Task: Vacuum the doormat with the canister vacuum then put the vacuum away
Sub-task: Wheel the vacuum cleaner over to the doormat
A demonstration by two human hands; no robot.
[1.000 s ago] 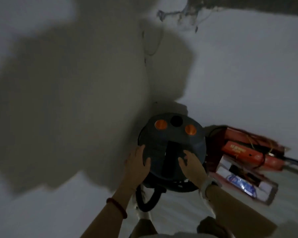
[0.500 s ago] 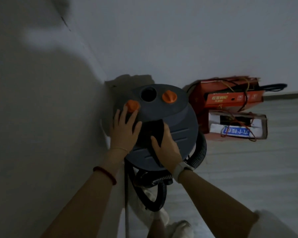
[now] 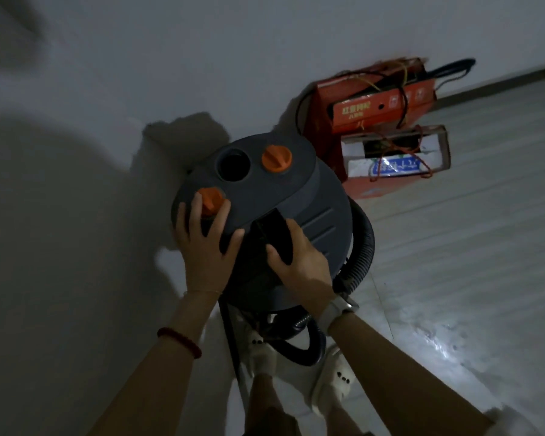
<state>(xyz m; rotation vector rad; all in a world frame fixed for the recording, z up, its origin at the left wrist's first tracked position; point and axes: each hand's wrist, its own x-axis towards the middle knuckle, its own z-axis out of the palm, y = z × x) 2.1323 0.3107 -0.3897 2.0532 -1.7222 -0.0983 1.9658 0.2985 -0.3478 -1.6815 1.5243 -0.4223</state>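
Observation:
A dark grey canister vacuum (image 3: 309, 196) with two orange knobs and a round black port on its lid stands in a dim corner against the wall. My left hand (image 3: 203, 247) lies flat on the lid's left side, fingers spread around the nearer orange knob (image 3: 210, 201). My right hand (image 3: 299, 262) grips the black carry handle (image 3: 274, 234) in the middle of the lid. Its black ribbed hose (image 3: 361, 256) curls around the right side and loops under the body. No doormat is in view.
Red cardboard boxes (image 3: 378, 108) bound with cords stand against the wall just right of the vacuum. A pale wall (image 3: 76, 184) runs along the left. My feet in light slippers (image 3: 334, 382) stand on the pale floor (image 3: 453, 278) below the vacuum.
The view has swung down and right, bringing the vacuum closer. My left hand has slid up to the orange knob and my right hand has closed on the carry handle.

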